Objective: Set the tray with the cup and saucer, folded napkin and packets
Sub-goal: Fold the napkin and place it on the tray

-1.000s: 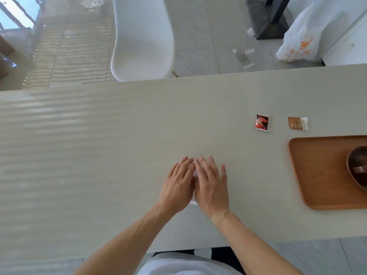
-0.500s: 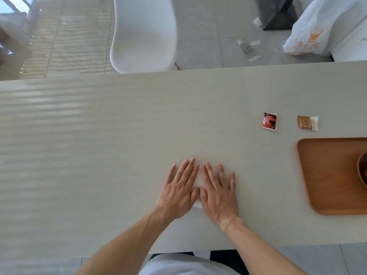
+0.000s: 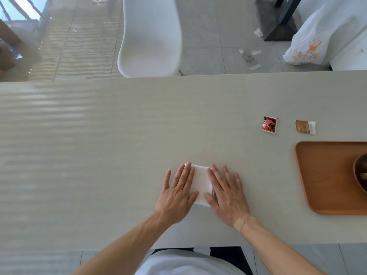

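1. Napkin (image 3: 200, 183), white and folded, lies flat near the counter's (image 3: 119, 155) front edge, long axis running away from the person.
2. Left hand (image 3: 176, 195) and right hand (image 3: 226, 195) press its sides, each grip spread flat, clasping nothing.
3. Red packet (image 3: 269, 124) and brown packet (image 3: 304, 127) lie beside the wooden tray (image 3: 325, 175).
4. White chair (image 3: 151, 36) stands beyond on grey floor tiles.
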